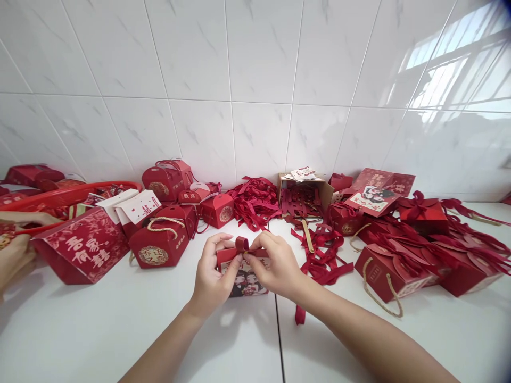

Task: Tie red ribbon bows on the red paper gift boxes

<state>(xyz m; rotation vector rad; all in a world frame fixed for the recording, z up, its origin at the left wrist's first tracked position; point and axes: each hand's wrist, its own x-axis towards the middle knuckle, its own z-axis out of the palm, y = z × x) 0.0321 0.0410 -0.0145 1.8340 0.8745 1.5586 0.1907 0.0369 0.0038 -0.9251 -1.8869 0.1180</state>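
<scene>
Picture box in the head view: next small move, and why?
I'd probably snug the red ribbon loop at its base, keeping the picture box steady. The loop stands up at the box's top edge, and the left hand and right hand already meet at its base. The fingers hide whether it's fastened.

Backed by a glossy white tiled wall (259, 48), faintly streaked with grey. Lit brightly, with a barred window reflection (451, 66) at upper right. Fronted by a white desk (231, 351), split by a dark seam (280, 340).
</scene>
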